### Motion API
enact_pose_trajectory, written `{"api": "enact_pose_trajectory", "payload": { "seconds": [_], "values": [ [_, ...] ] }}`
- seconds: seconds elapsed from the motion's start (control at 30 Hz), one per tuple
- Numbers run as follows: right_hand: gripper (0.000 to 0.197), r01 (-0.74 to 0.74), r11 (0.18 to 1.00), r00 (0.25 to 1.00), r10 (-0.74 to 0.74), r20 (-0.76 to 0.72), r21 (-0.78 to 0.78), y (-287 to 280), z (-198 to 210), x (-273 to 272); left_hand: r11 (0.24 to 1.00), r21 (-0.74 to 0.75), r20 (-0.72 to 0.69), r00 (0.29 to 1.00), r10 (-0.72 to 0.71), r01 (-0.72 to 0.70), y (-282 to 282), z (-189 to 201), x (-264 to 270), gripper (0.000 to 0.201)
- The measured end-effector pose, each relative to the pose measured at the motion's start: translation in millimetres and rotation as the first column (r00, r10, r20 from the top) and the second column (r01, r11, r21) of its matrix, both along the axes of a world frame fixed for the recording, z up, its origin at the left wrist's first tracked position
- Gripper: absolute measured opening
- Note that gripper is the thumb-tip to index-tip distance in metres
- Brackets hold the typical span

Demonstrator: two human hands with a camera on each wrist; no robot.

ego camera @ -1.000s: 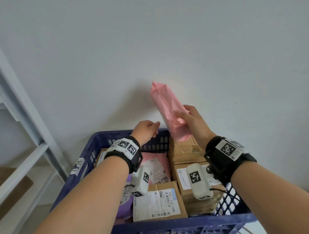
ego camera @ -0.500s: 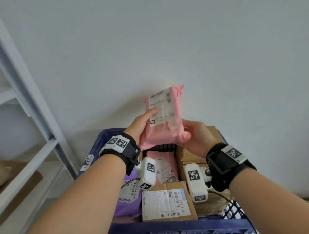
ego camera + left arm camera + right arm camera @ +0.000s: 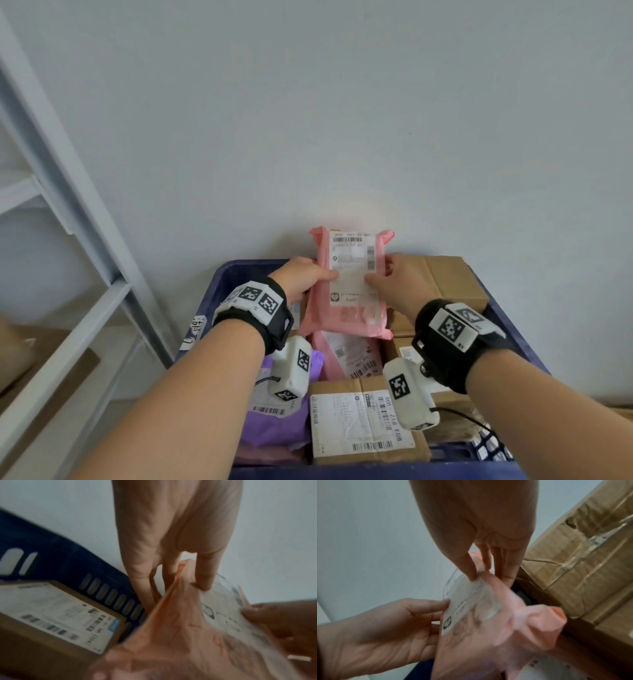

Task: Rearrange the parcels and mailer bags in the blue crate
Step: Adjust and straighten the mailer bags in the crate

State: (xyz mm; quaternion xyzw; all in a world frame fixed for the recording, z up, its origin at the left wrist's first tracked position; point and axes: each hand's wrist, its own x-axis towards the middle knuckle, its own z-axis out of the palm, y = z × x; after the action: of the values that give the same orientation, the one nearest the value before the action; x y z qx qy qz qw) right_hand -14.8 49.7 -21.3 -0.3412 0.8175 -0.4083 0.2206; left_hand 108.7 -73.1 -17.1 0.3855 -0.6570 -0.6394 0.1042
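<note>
Soft, even, fairly bright daylight; faint shadows only. Sharp in the head view, edges bowed by wide-angle distortion. Dimmer, motion-blurred in both wrist views.

One head view, two close wrist views.
Head looks down over the blue crate (image 3: 219, 291); wrist cameras share the pink mailer bag (image 3: 180, 635) above it.

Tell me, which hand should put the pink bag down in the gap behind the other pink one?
Probably the left hand: it holds the pink mailer bag on the open side, while the right hand sits against the stacked cardboard boxes.
</note>
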Motion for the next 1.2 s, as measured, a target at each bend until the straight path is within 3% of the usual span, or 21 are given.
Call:
{"api": "enact_pose_trajectory", "payload": {
  "seconds": [0.1, 0.2, 0.27, 0.4, 0.47, 0.6, 0.67, 0.73, 0.8, 0.9, 1.03, 1.2],
  "values": [
    [0.038, -0.023, 0.992, 0.987, 0.042, -0.155, 0.124, -6.5, -8.4, 3.0, 0.997, -0.056, 0.177, 0.983, -0.048, 0.059, -4.3, -16.5, 4.3, 0.029],
    [0.061, -0.087, 0.957, 0.936, 0.173, -0.307, 0.277, -10.1, -15.0, 11.3, 0.990, -0.093, 0.267, 0.961, -0.075, 0.104, -7.6, -35.5, 1.5, 0.027],
    [0.067, -0.134, 0.908, 0.917, 0.266, -0.298, 0.397, -11.1, -23.3, 15.9, 0.980, -0.127, 0.323, 0.941, -0.105, 0.153, -7.7, -46.0, -4.0, 0.030],
    [0.060, -0.151, 0.827, 0.902, 0.339, -0.266, 0.542, -11.9, -38.4, 16.7, 0.928, -0.243, 0.467, 0.873, -0.141, 0.281, -0.7, -59.3, -11.5, 0.032],
    [0.068, -0.172, 0.810, 0.904, 0.355, -0.236, 0.560, -10.9, -45.4, 16.0, 0.924, -0.283, 0.496, 0.864, -0.089, 0.258, 4.9, -61.0, -10.2, 0.038],
    [0.081, -0.181, 0.798, 0.888, 0.384, -0.253, 0.575, -8.3, -56.6, 17.2, 0.803, -0.371, 0.599, 0.781, -0.176, 0.466, 6.7, -64.5, -9.9, 0.045],
    [0.083, -0.191, 0.789, 0.870, 0.412, -0.271, 0.584, -8.6, -60.2, 18.8, 0.819, -0.335, 0.627, 0.759, -0.176, 0.466, 5.8, -67.8, -10.2, 0.045],
    [0.080, -0.206, 0.780, 0.837, 0.453, -0.307, 0.591, -8.9, -60.7, 19.8, 0.849, -0.303, 0.596, 0.781, -0.186, 0.433, 5.4, -74.6, -10.4, 0.043],
    [0.075, -0.227, 0.767, 0.793, 0.503, -0.343, 0.601, -9.2, -60.0, 19.7, 0.848, -0.294, 0.556, 0.801, -0.223, 0.440, 5.8, -78.0, -9.0, 0.043],
    [0.070, -0.274, 0.728, 0.741, 0.576, -0.345, 0.628, -10.4, -62.3, 21.8, 0.818, -0.296, 0.600, 0.762, -0.243, 0.494, 5.9, -80.1, -6.3, 0.040],
    [0.070, -0.308, 0.701, 0.726, 0.610, -0.318, 0.643, -15.1, -71.2, 25.9, 0.746, -0.279, 0.691, 0.666, -0.282, 0.605, 8.4, -80.8, -3.4, 0.046],
    [0.070, -0.311, 0.677, 0.733, 0.618, -0.286, 0.667, -15.8, -77.1, 24.8, 0.734, -0.265, 0.690, 0.655, -0.308, 0.625, 8.1, -85.3, 6.0, 0.041]
  ]
}}
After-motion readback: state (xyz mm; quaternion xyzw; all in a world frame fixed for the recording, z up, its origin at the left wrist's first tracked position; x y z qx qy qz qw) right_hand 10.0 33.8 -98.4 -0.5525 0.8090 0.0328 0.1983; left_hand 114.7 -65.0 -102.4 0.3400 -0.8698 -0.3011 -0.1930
